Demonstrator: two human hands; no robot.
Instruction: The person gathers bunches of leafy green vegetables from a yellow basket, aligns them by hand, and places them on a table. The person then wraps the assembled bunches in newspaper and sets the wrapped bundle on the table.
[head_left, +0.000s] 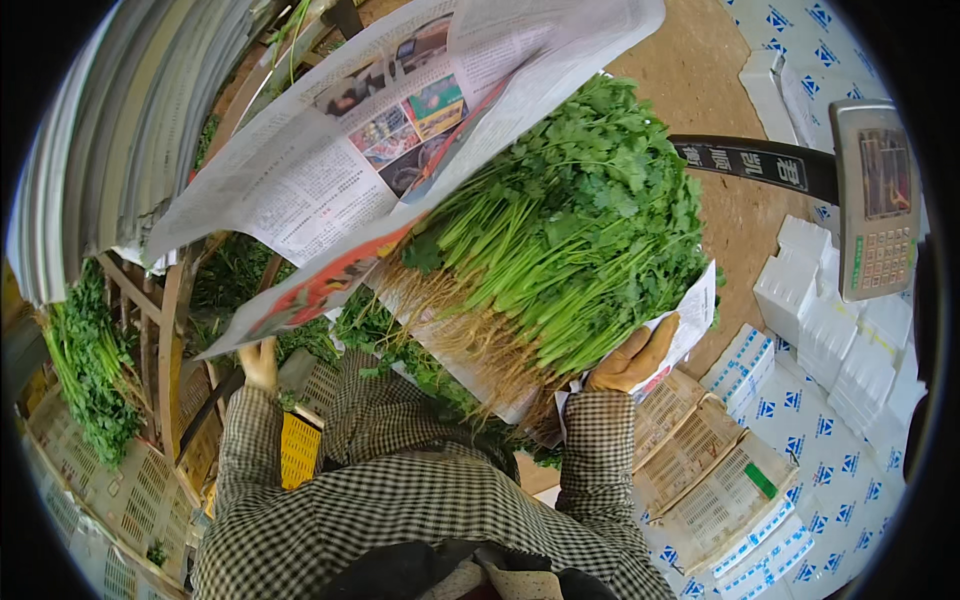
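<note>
A large bundle of coriander (570, 240), roots attached, lies in front of me on newspaper. Its leaves point away to the upper right, and its pale brown roots (480, 337) face my body. My left hand (259, 364) grips the lower edge of a raised newspaper sheet (315, 172); the sheet hides its fingertips. That sheet slants up beside the bundle, partly over its left side. At the bundle's near right corner, my right hand (637, 356) holds the edge of the lower newspaper (694, 300) against the stems.
A digital scale display (877, 202) rises on a dark post at the right. White foam boxes (817, 300) and plastic crates (720, 487) stand below it. To the left are a thick stack of paper sheets (135, 127), a wooden frame (174, 360) and more coriander (90, 367).
</note>
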